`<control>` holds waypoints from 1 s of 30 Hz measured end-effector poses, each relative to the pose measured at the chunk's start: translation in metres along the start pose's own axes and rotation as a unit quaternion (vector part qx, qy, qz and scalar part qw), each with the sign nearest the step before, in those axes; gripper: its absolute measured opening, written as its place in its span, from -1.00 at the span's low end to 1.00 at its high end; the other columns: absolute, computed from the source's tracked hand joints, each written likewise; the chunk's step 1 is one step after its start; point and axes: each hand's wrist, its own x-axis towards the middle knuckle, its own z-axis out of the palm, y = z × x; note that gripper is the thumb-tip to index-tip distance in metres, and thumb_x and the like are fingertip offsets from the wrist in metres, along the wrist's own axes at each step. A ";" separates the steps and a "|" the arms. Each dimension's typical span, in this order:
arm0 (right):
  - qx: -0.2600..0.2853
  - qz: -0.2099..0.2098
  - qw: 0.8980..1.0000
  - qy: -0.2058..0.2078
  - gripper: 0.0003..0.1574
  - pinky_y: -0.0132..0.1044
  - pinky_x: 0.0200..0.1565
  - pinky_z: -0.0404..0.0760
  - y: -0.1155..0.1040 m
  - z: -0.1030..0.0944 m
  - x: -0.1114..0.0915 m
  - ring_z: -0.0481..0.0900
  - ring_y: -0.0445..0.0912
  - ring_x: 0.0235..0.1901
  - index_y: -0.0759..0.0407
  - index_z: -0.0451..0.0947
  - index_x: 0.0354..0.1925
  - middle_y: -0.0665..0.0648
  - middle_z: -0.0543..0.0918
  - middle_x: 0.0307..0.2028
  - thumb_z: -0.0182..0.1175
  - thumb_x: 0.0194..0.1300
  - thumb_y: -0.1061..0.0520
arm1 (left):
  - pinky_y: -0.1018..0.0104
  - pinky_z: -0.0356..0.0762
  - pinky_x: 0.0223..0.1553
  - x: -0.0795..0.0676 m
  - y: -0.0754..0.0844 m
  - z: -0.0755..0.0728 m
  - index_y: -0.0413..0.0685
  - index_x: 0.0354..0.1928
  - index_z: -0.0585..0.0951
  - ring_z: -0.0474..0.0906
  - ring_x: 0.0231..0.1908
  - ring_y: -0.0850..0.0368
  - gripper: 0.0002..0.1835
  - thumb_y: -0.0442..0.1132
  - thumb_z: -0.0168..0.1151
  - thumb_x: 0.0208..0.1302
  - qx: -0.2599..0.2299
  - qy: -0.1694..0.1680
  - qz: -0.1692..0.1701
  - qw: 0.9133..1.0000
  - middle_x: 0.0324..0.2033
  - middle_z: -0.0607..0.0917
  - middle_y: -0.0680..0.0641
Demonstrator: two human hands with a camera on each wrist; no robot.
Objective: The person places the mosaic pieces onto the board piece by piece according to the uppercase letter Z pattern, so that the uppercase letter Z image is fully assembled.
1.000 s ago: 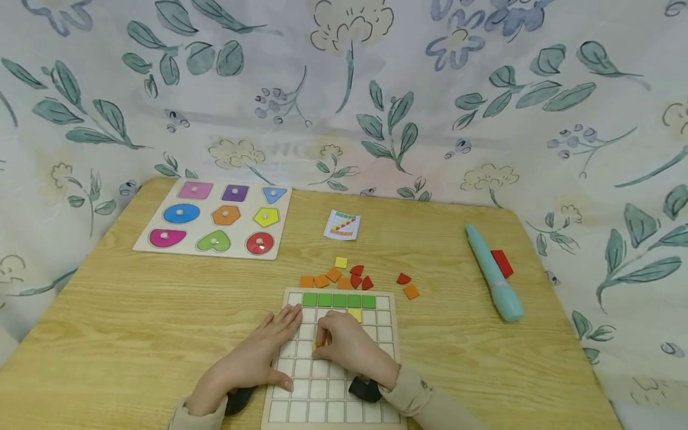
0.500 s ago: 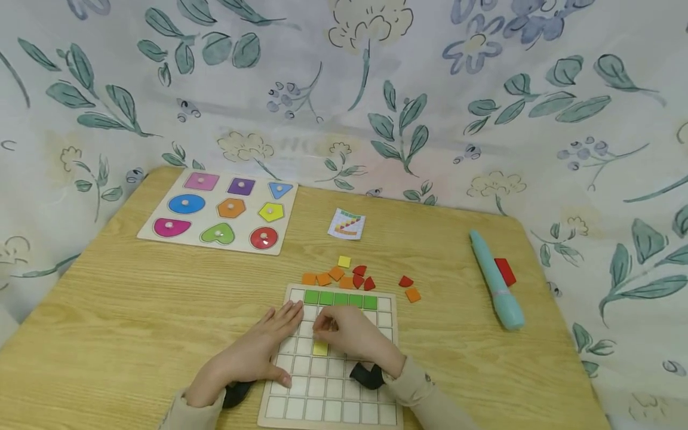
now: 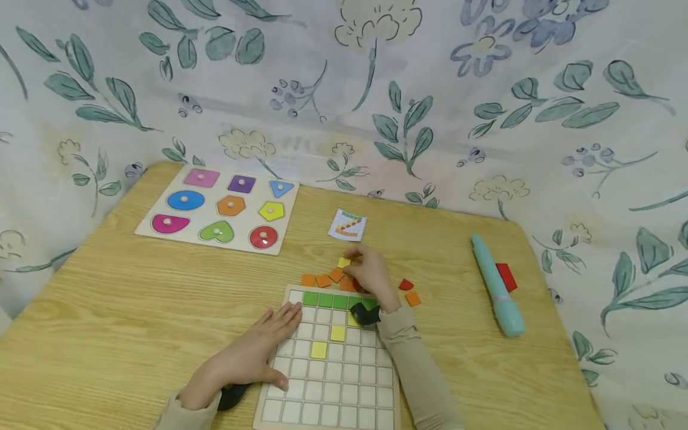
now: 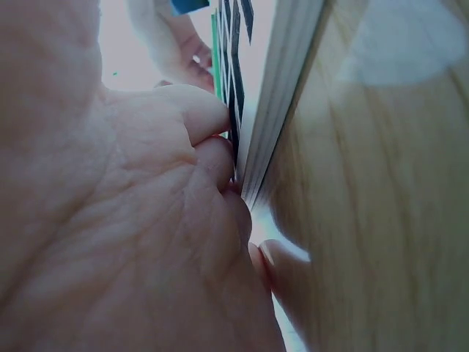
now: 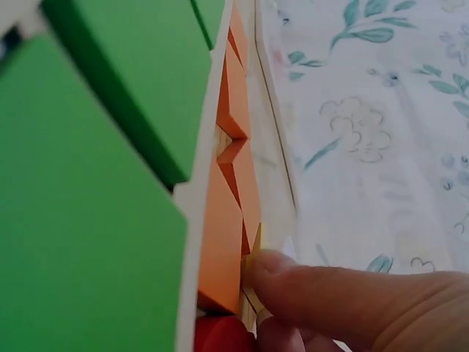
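Observation:
A wooden grid board (image 3: 328, 391) lies at the table's near side, with a row of green square tiles (image 3: 325, 300) along its top. Three yellow tiles (image 3: 337, 332) step diagonally below that row, the uppermost partly behind the black wrist camera. My left hand (image 3: 249, 352) rests spread on the board's left edge; its palm fills much of the left wrist view. Beyond the board's far edge, my right hand (image 3: 371, 272) pinches a loose yellow square tile (image 3: 343, 262) between thumb and fingers. In the right wrist view the thumb (image 5: 275, 265) presses at this tile's edge.
Loose orange tiles (image 3: 323, 280) lie along the far edge, with red pieces partly under my right hand. A red quarter piece (image 3: 406, 285) and an orange tile (image 3: 412, 298) sit to the right. Behind are a pattern card (image 3: 347, 225), a knobbed shape puzzle (image 3: 244, 230) and a teal wand-shaped object (image 3: 497, 292).
My right hand has let go of a yellow tile on the board and moved away to the loose yellow tile beyond the far edge. My left hand has stayed on the board.

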 end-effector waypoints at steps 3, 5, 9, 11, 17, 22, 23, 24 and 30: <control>-0.015 -0.014 1.000 -0.001 -0.66 -0.21 -0.15 0.64 0.000 0.000 0.001 0.67 0.00 -0.20 0.21 0.61 -0.08 0.18 0.70 -0.11 0.37 0.13 0.29 | 0.72 -0.74 0.28 0.000 -0.001 -0.001 -0.27 0.49 0.04 -0.13 0.49 -0.28 0.28 0.25 0.41 -0.19 0.008 0.005 0.007 1.000 0.52 -0.02 -0.22; -0.029 -0.017 0.999 -0.006 -0.66 -0.20 -0.14 0.62 -0.001 -0.001 0.001 0.65 0.00 -0.20 0.20 0.61 -0.07 0.18 0.70 -0.13 0.36 0.14 0.29 | 0.72 -0.74 0.28 0.001 -0.001 -0.002 -0.26 0.49 0.04 -0.14 0.50 -0.27 0.27 0.25 0.41 -0.19 0.008 0.005 0.005 1.000 0.52 -0.02 -0.21; -0.059 -0.016 0.998 -0.021 -0.70 -0.20 -0.17 0.61 -0.002 -0.002 -0.001 0.62 0.00 -0.23 0.20 0.64 -0.07 0.19 0.70 -0.18 0.34 0.18 0.24 | 0.72 -0.75 0.28 0.002 0.000 -0.001 -0.26 0.49 0.04 -0.15 0.50 -0.27 0.27 0.24 0.43 -0.19 0.003 0.000 -0.003 1.000 0.52 -0.03 -0.20; -0.062 -0.014 0.998 -0.026 -0.72 -0.21 -0.16 0.62 -0.002 -0.004 -0.004 0.62 0.00 -0.22 0.22 0.64 -0.07 0.19 0.70 -0.18 0.31 0.23 0.20 | 0.72 -0.76 0.27 0.002 0.001 -0.001 -0.25 0.49 0.04 -0.17 0.51 -0.25 0.28 0.21 0.45 -0.20 -0.001 -0.005 -0.012 1.000 0.53 -0.04 -0.19; 0.011 -0.009 0.998 -0.061 -0.66 -0.30 -0.32 0.59 -0.005 -0.014 -0.015 0.59 -0.05 -0.38 0.23 0.59 0.04 0.20 0.68 -0.27 0.23 0.31 0.18 | 0.75 -0.75 0.25 0.000 0.003 0.001 -0.25 0.49 0.05 -0.16 0.50 -0.26 0.27 0.22 0.45 -0.19 -0.007 -0.009 -0.019 1.000 0.53 -0.03 -0.19; 0.030 -0.026 0.995 -0.094 -0.60 -0.36 -0.50 0.45 -0.010 -0.024 -0.023 0.45 -0.13 -0.61 0.16 0.56 0.12 0.16 0.64 -0.43 0.23 0.31 0.20 | 0.75 -0.74 0.25 0.000 0.003 0.000 -0.25 0.49 0.06 -0.14 0.49 -0.29 0.26 0.24 0.44 -0.17 -0.007 -0.001 -0.008 1.000 0.52 -0.01 -0.21; 0.021 -0.035 0.995 -0.096 -0.61 -0.37 -0.51 0.43 -0.011 -0.025 -0.024 0.44 -0.15 -0.61 0.16 0.57 0.11 0.15 0.63 -0.43 0.23 0.31 0.19 | 0.75 -0.74 0.26 0.001 0.003 0.000 -0.25 0.49 0.06 -0.14 0.49 -0.28 0.26 0.24 0.44 -0.17 -0.007 0.000 -0.007 1.000 0.52 -0.01 -0.21; 0.014 -0.040 0.994 -0.098 -0.61 -0.37 -0.52 0.42 -0.012 -0.026 -0.024 0.43 -0.16 -0.62 0.15 0.57 0.11 0.14 0.62 -0.44 0.23 0.31 0.19 | 0.75 -0.74 0.26 0.001 0.003 0.000 -0.25 0.49 0.06 -0.14 0.49 -0.29 0.26 0.24 0.44 -0.17 -0.006 0.001 -0.006 1.000 0.52 -0.01 -0.21; 0.020 -0.040 0.993 -0.108 -0.66 -0.37 -0.52 0.51 -0.014 -0.027 -0.027 0.48 -0.18 -0.63 0.22 0.54 0.05 0.14 0.59 -0.45 0.23 0.31 0.21 | 0.75 -0.74 0.26 0.001 0.003 0.000 -0.26 0.49 0.05 -0.13 0.49 -0.29 0.27 0.26 0.42 -0.18 -0.003 0.000 -0.004 1.000 0.52 -0.01 -0.21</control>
